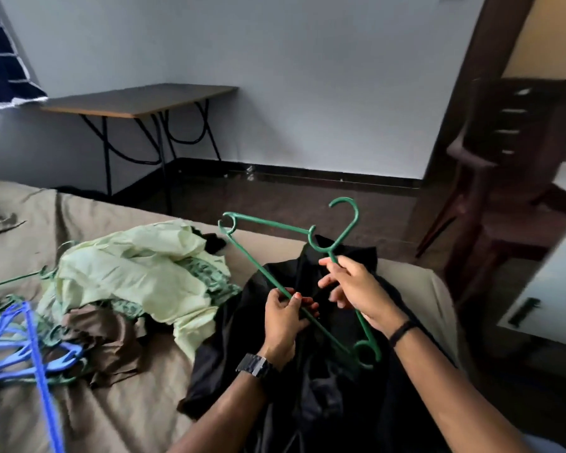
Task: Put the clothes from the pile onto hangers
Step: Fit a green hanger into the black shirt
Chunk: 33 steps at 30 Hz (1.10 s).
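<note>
Up close in the head view, a green hanger (276, 282) is held tilted above a black garment (324, 387) that lies on the bed (111, 403). Its hook points up and to the right. The left hand (283, 318) has its fingers (296, 302) curled round the long bottom bar. The right hand (356, 291) pinches the neck just under the hook. To the left lies the pile (138, 273), with a pale green cloth on top and brown cloth below. More hangers (23, 348), blue and green, are cut off at the left edge. The black garment's shape is hard to make out.
</note>
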Motion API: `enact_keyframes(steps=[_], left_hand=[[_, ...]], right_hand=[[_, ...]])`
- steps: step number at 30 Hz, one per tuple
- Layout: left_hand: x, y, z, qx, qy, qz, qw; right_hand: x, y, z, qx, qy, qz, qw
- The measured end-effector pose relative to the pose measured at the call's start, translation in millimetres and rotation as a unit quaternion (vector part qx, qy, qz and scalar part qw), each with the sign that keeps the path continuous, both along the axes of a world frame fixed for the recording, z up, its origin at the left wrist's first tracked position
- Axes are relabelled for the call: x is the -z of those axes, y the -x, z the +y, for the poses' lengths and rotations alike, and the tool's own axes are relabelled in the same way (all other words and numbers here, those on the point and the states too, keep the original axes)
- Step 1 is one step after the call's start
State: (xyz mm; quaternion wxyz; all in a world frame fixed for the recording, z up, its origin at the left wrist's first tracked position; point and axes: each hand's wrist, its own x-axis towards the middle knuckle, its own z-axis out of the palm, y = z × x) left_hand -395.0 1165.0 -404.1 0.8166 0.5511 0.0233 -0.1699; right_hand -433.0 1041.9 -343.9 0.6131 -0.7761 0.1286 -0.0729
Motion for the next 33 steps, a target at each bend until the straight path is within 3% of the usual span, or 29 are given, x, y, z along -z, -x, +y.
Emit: enact_keyframes(steps=[3,5,7,11,15,17,23,29,33], left_hand=[[3,-13,-32,0.12,-0.127,-0.027,0.984],[8,-23,-51,0.237,-0.196,-0.05,0.95],[11,-37,-66,0.292,-0.269,-0.11,0.911],[17,-80,-87,0.24,-0.483,-0.284,0.793],[22,-122,-105,0.162,-0.534,-0.321,0.765],[21,-140,-111,0.152,-0.579,-0.324,0.733],[20,-193,-120,0.231,-0.645,-0.339,0.645],[13,-210,-112,0.23,-0.591,-0.363,0.683],[9,-212,-102,0.258,-0.548,-0.396,0.69]], right_hand=[[2,-6,-33,0.096,0.119,-0.033,0.988],[3,-4,-57,0.157,0.196,-0.059,0.966],[6,-2,-82,0.198,0.242,-0.067,0.948],[15,7,-127,0.225,0.309,-0.029,0.924],[16,10,-154,0.223,0.326,-0.005,0.919],[15,7,-163,0.237,0.326,-0.004,0.915],[3,-11,-176,0.225,0.431,-0.005,0.874],[-22,-48,-189,0.077,0.538,0.019,0.839],[-47,-70,-199,0.0,0.515,0.067,0.854]])
